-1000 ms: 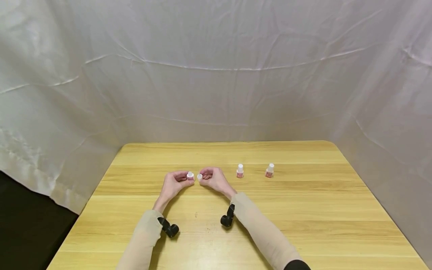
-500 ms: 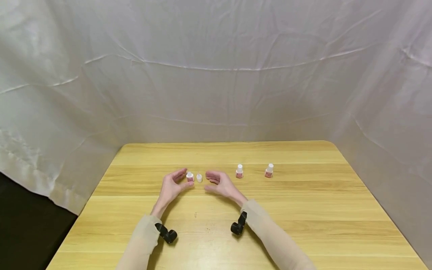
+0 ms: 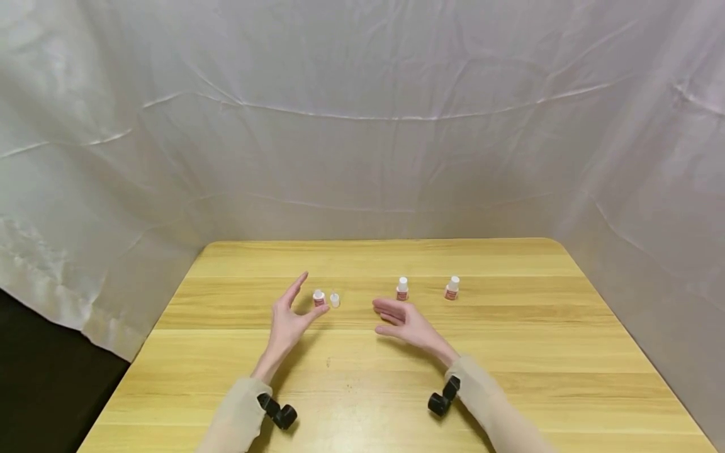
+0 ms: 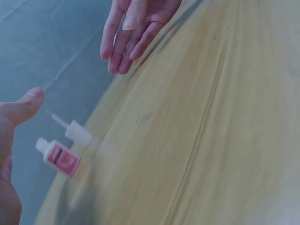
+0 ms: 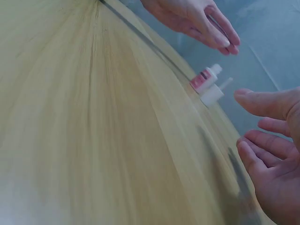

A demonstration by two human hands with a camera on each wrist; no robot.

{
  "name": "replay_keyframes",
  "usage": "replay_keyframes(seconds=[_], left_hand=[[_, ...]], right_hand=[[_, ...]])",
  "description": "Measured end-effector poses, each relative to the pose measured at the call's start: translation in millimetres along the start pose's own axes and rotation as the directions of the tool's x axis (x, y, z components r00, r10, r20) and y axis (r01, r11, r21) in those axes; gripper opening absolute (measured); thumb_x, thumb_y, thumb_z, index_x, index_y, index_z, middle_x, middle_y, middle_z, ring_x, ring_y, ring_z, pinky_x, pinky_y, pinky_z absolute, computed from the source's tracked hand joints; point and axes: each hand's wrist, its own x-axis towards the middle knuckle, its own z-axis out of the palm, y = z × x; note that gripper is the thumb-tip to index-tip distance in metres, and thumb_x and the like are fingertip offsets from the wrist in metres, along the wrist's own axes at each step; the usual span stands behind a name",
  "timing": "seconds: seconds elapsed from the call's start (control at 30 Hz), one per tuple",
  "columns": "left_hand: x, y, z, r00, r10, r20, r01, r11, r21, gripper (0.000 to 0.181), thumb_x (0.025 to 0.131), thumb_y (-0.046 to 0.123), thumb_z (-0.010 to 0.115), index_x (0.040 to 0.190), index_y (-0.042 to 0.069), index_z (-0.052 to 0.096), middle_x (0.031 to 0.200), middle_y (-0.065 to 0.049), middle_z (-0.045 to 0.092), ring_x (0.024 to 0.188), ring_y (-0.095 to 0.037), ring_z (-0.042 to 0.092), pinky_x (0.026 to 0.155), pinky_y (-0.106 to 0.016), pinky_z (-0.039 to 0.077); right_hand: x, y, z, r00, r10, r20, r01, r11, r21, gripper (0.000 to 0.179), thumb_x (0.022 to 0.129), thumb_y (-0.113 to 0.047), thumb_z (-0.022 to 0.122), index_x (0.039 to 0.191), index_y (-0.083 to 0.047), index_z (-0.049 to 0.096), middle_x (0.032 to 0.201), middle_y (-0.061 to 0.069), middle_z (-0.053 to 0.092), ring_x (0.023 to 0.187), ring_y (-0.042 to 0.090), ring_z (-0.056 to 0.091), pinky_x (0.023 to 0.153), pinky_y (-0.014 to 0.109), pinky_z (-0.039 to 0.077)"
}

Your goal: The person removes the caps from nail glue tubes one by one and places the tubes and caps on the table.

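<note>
Right hand point(image 3: 412, 324) has pulled away rightward and left hand point(image 3: 287, 321) has widened, both spread; I see the uncapped plastic bottle point(image 3: 320, 301) upright beside its stubby white cap point(image 3: 335, 301) on the wood-grained table point(image 3: 362, 402).

In the head view, the wood-grain tabletop point(image 3: 538, 365) occupies the lower portion of the frame. Its grain runs horizontally; both far corners are rounded. Small dark marks point(image 3: 328, 362) are located on the surface at lower centre. A pale grey, glossy sheet point(image 3: 362, 163) fills the upper frame and extends down both sides. A light crease point(image 3: 396, 118) crosses it horizontally. A black area point(image 3: 51, 377) occupies the lower left corner. In both wrist views, the sheet appears bluish.
</note>
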Motion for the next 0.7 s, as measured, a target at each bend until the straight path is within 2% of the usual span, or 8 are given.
replay_keyframes(seconds=[0.1,0.23,0.37,0.5,0.6,0.7], left_hand=[[0.1,-5.4,7.6,1.0,0.022,-0.012,-0.022,1.0,-0.004,0.075,0.065,0.024,0.079,0.131,0.015,0.044,0.136,-0.003,0.046,0.127,-0.027,0.039,0.104,-0.052,0.03],[1.7,-11.5,21.3,0.998,0.064,0.005,-0.064,0.998,-0.018,0.073,0.068,0.037,0.076,0.132,0.023,0.042,0.135,0.009,0.044,0.128,-0.017,0.038,0.106,-0.047,0.029],[2.4,0.0,36.0,0.992,0.113,0.055,-0.111,0.993,-0.036,0.07,0.072,0.037,0.072,0.133,0.023,0.041,0.137,0.008,0.043,0.128,-0.018,0.039,0.102,-0.051,0.032],[3.7,10.8,54.0,0.983,0.133,0.126,-0.127,0.991,-0.05,0.067,0.076,0.037,0.068,0.134,0.025,0.038,0.139,0.009,0.04,0.129,-0.019,0.036,0.1,-0.059,0.027],[4.7,17.5,68.4,0.974,0.145,0.176,-0.137,0.989,-0.059,0.066,0.078,0.036,0.066,0.135,0.026,0.036,0.14,0.009,0.038,0.13,-0.018,0.035,0.104,-0.058,0.024],[6.2,20.6,82.3,0.964,0.158,0.214,-0.147,0.987,-0.064,0.065,0.079,0.033,0.065,0.136,0.024,0.035,0.14,0.007,0.038,0.13,-0.019,0.036,0.104,-0.053,0.029]], right_hand=[[-12.6,-1,-11,1.0,0.02,0.002,-0.02,1.0,0.004,0.067,0.08,-0.012,0.065,0.135,0.003,0.03,0.14,0.023,0.032,0.129,0.034,0.033,0.107,0.043,0.028],[-26.7,1,-26,0.999,0.042,-0.009,-0.042,0.999,-0.006,0.065,0.08,-0.016,0.065,0.135,-0.001,0.033,0.141,0.02,0.034,0.129,0.032,0.035,0.106,0.04,0.029],[-38.2,4,-40,0.998,0.062,-0.034,-0.062,0.998,-0.018,0.063,0.08,-0.017,0.064,0.134,-0.003,0.035,0.139,0.018,0.037,0.128,0.032,0.037,0.105,0.037,0.031],[-47.8,6,-53,0.996,0.068,-0.053,-0.069,0.998,-0.015,0.06,0.081,-0.016,0.063,0.133,-0.002,0.036,0.137,0.02,0.039,0.126,0.034,0.039,0.103,0.036,0.034],[-54.1,9,-63,0.997,0.044,-0.06,-0.046,0.999,-0.028,0.058,0.082,-0.014,0.062,0.132,0.001,0.037,0.135,0.024,0.039,0.125,0.037,0.039,0.101,0.034,0.036],[-60.6,12,-71,0.997,0.018,-0.072,-0.021,0.999,-0.035,0.056,0.083,-0.011,0.06,0.131,0.005,0.036,0.133,0.027,0.04,0.123,0.039,0.04,0.099,0.03,0.039]])
